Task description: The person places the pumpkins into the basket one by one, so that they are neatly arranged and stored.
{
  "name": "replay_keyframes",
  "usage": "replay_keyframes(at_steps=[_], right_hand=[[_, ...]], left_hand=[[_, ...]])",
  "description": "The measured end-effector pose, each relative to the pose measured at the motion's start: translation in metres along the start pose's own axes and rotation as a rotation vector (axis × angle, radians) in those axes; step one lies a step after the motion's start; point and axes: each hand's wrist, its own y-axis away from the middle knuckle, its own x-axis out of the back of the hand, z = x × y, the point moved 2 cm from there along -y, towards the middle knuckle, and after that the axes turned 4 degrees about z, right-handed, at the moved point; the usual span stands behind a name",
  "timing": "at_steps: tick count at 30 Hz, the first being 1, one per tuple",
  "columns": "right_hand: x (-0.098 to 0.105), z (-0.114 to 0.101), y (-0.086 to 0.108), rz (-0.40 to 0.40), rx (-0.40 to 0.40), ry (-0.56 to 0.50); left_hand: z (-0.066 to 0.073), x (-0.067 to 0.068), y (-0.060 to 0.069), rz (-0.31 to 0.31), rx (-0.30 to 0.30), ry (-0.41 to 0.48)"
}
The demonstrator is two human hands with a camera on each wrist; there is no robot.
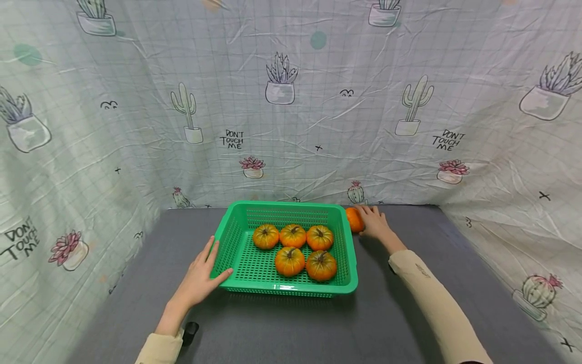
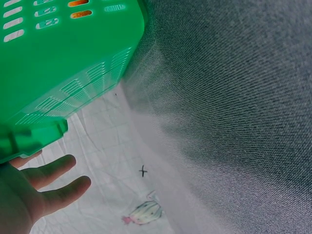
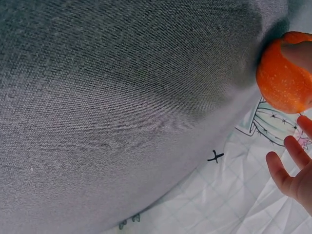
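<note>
A green plastic basket (image 1: 291,290) holds several small orange pumpkins (image 1: 289,261) with greenish tops. At the basket's left side my left hand (image 1: 200,277) rests with spread fingers, its thumb over the front left corner. Beyond the basket's right wall is another orange pumpkin (image 1: 354,220), partly covered by my right hand (image 1: 375,225). In the right wrist view my thumb (image 3: 297,54) lies against this pumpkin (image 3: 280,80), while the other visible fingers (image 3: 278,170) are spread and stand apart from it. The frame edge cuts off part of that hand.
A dark grey cloth-covered table (image 1: 282,328) lies under the basket. Behind it and along both sides hangs a pale curtain (image 1: 291,121) printed with cacti and potted plants. A small black object (image 1: 190,332) is at my left wrist.
</note>
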Motion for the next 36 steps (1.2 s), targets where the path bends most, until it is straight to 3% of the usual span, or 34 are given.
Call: replay_keyframes(at_steps=[20, 26, 36], right_hand=[[-0.008, -0.01, -0.012, 0.012, 0.048, 0.173], [-0.01, -0.004, -0.01, 0.021, -0.006, 0.197], [-0.004, 0.016, 0.008, 0.072, -0.121, 0.149]], left_hand=[[0.0, 0.0, 0.001, 0.007, 0.0, 0.007], [0.002, 0.0, 0.0, 0.002, 0.0, 0.007], [0.0, -0.001, 0.001, 0.021, -0.02, 0.0]])
